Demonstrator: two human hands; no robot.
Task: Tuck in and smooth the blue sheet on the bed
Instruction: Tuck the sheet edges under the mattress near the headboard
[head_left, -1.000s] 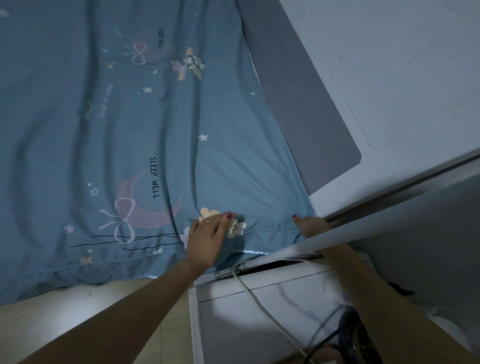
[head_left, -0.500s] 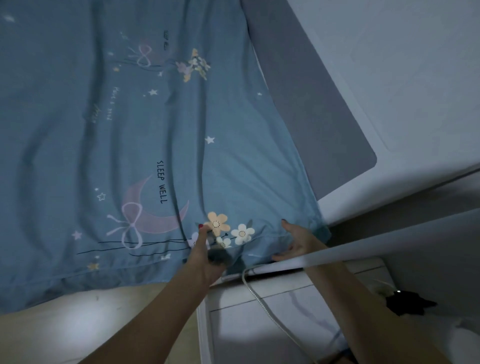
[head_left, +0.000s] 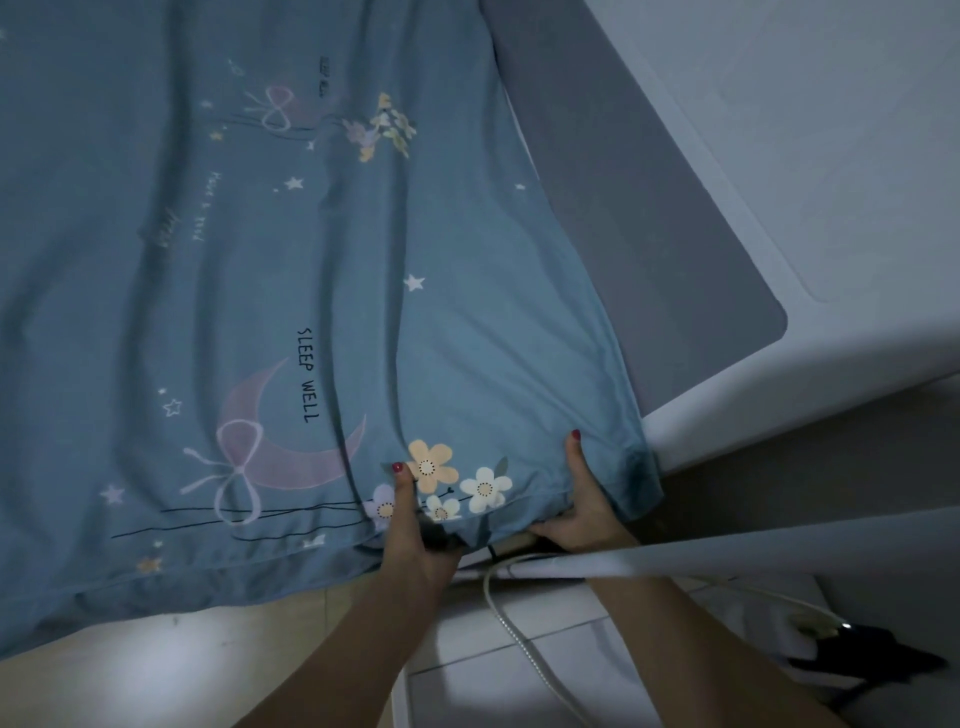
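The blue sheet (head_left: 260, 270), printed with a moon, bows, stars, flowers and "SLEEP WELL", covers the bed and hangs over its near edge. My left hand (head_left: 410, 535) grips the sheet's near edge beside the flower print, thumb on top and fingers under the fabric. My right hand (head_left: 582, 499) grips the same edge close to the sheet's right corner, thumb up on the cloth, fingers tucked beneath. Long creases run up the sheet from between both hands.
A grey padded panel (head_left: 623, 208) and a white frame (head_left: 779, 156) border the bed on the right. A white bar (head_left: 779, 545) crosses over my right forearm. A white cable (head_left: 519, 639) trails across the tiled floor (head_left: 519, 691); a dark object (head_left: 862, 654) lies at lower right.
Both hands have shifted from resting on top of the sheet to gripping its near edge with fingers underneath. The flower print, earlier covered by my left hand, now shows between them.
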